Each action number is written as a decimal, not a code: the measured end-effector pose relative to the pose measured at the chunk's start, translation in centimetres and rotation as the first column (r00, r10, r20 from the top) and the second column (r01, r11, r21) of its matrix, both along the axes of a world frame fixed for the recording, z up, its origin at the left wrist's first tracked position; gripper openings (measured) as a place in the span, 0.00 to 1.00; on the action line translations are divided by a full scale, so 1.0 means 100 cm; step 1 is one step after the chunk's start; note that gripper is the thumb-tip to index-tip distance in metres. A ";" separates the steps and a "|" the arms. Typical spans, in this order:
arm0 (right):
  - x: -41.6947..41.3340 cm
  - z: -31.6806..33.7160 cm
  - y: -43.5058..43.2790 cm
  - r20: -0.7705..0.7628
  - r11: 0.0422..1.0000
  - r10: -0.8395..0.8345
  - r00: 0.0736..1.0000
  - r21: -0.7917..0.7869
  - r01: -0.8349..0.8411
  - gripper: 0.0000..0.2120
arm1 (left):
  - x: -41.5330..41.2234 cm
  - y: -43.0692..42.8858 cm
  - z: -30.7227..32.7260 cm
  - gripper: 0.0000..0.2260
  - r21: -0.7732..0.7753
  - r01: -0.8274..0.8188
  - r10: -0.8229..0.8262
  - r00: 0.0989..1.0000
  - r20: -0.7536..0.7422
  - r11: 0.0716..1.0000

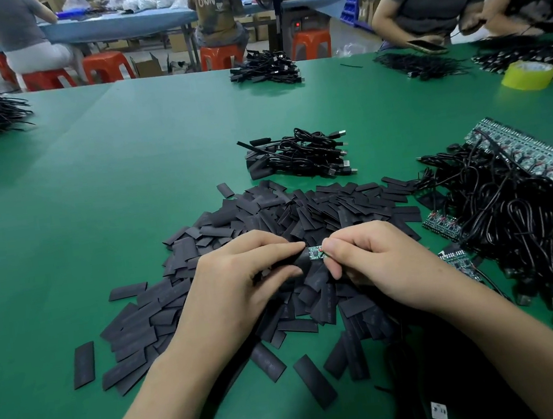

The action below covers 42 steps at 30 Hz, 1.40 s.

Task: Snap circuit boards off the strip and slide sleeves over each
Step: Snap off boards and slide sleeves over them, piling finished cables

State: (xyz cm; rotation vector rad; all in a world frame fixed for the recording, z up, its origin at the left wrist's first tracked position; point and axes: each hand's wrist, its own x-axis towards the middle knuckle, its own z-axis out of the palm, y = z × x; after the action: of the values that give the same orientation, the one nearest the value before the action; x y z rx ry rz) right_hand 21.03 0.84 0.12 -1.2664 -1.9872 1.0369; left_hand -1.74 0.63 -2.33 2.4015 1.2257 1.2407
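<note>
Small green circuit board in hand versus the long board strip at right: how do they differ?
The small green circuit board is single and pinched in fingers; the long strip of joined boards is many in a row, unheld. The board meets a black sleeve; the strip rests bare atop black cables.

Matt black sleeves [270, 230], smooth matt green table [126, 178], glossy yellow tape roll [528, 75], glossy black cables [516, 213].

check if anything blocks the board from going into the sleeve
Nothing visible does. The right hand pinches the board, the left hand holds the sleeve, and the board's end meets the sleeve's mouth directly.
</note>
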 end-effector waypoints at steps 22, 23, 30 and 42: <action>-0.002 0.002 -0.001 -0.044 0.991 -0.091 0.995 0.097 0.095 0.05 | 0.010 -0.009 0.008 0.08 -0.002 -0.031 0.031 0.988 0.153 1.000; -0.002 0.002 -0.001 -0.048 0.992 -0.085 0.995 0.085 0.089 0.06 | 0.010 -0.010 0.009 0.08 0.010 -0.030 0.028 0.989 0.147 1.000; -0.001 0.001 0.000 -0.052 0.998 -0.041 0.998 0.051 0.044 0.08 | 0.010 -0.010 0.005 0.08 0.095 0.001 -0.009 0.997 0.083 0.995; -0.001 0.004 -0.001 -0.121 0.994 -0.092 0.988 0.043 0.098 0.07 | 0.013 -0.009 0.006 0.09 0.054 -0.025 0.015 0.983 0.184 0.998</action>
State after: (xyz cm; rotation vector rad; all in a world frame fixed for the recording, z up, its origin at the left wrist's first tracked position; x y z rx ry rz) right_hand 20.89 0.75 0.55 -1.2320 -1.8341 0.9887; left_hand -0.45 -0.28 -1.75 2.2565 1.1782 1.4839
